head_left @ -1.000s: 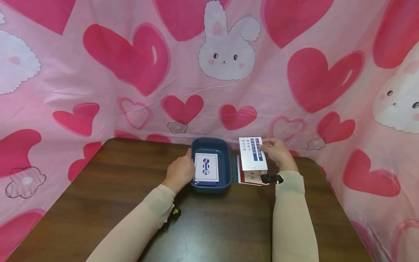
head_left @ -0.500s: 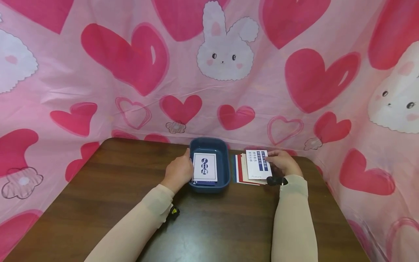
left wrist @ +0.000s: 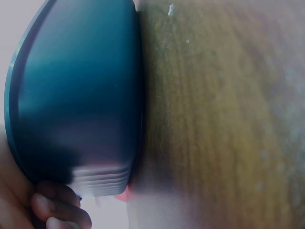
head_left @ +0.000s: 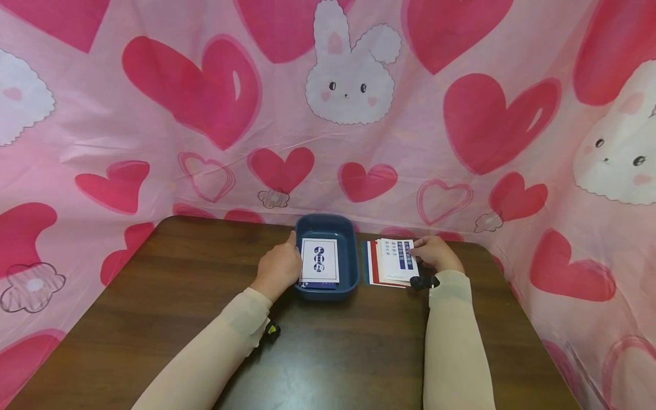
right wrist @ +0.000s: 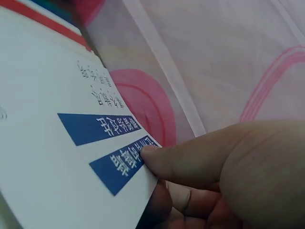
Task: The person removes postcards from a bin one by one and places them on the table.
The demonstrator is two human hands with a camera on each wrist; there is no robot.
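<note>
My left hand (head_left: 278,265) grips the left wall of a dark blue plastic bin (head_left: 350,259), with fingers curled at its side in the left wrist view. Inside the bin, a white card (head_left: 330,250) with a dark border and round blue lettering lies over a dark blue card (head_left: 328,286). To the right of the bin, my right hand (head_left: 437,253) pinches the right edge of a white card (head_left: 394,267) with blue bars of printed characters. Its thumb (right wrist: 186,160) presses on top while the other fingers are under the edge. This card overlaps a fanned row of cards, including a red one (head_left: 373,262).
Both the bin and the cards are near the back edge of a brown wooden table (head_left: 328,353). Behind and beside the table hangs a pink cloth (head_left: 220,125) printed with hearts and rabbits.
My right hand has lowered the white card onto the fanned cards, then shifted it slightly left so it lines up more with them. My left hand stays on the bin.
</note>
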